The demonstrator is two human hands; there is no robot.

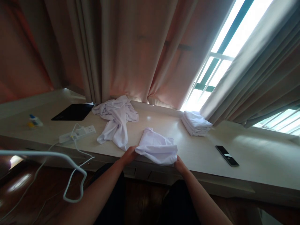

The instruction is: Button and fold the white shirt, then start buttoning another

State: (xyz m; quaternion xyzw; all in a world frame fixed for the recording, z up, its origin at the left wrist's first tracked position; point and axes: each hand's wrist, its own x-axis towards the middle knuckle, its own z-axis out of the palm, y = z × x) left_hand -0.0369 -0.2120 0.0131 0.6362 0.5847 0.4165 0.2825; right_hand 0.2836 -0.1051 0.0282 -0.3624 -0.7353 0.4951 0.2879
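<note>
A white cloth garment point(158, 147), partly folded, lies at the front edge of the table with its near part lifted. My left hand point(130, 155) grips its left corner, the fingertips hidden by the fabric. At the opposite corner my right hand point(179, 163) is closed on the cloth, its fingers mostly out of sight. Beyond my left hand a crumpled white garment point(117, 118) spreads over the table. Farther back on the right sits a stack of folded white cloth point(196, 123).
A black phone point(227, 155) rests on the pale table point(257, 156) at the right. To the left are a power strip point(77, 133) with cables, a black mat point(73, 112) and a small blue-capped bottle point(36, 120). Curtains point(131, 50) hang behind. A white cable point(70, 161) loops across the lower left.
</note>
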